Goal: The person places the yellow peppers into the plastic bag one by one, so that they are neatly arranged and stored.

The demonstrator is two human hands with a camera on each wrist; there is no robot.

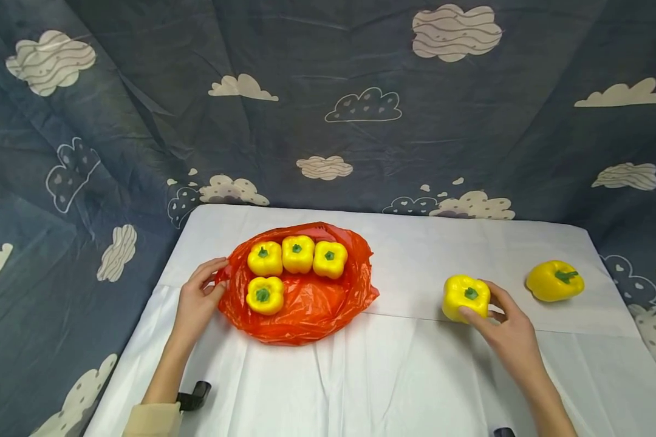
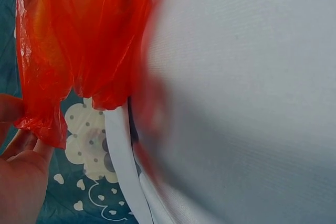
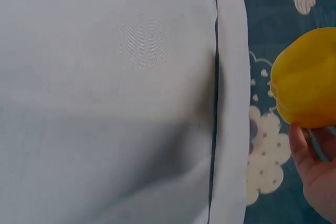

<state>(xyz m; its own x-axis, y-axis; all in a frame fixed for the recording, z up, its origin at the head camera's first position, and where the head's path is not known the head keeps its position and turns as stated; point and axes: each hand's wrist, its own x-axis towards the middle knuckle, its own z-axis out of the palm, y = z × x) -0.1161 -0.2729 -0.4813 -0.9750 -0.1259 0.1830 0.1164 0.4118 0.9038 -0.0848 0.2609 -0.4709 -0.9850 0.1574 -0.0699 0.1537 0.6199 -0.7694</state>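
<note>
A red plastic bag (image 1: 311, 309) lies spread open on the table, with several yellow bell peppers (image 1: 265, 295) inside it, stems up. My left hand (image 1: 195, 303) pinches the bag's left edge between thumb and fingers; the left wrist view shows the bunched red film (image 2: 47, 124) in its grip. To the right of the bag, my right hand (image 1: 505, 328) holds one yellow bell pepper (image 1: 466, 297) from its right side, green stem facing up. In the right wrist view that pepper (image 3: 310, 80) appears above the fingers, cut off by the frame edge.
Another yellow bell pepper (image 1: 554, 281) lies on its side at the far right, beyond my right hand. White cloth (image 1: 404, 376) covers the table. A dark cloth with cloud prints (image 1: 328, 139) hangs behind it and at the sides.
</note>
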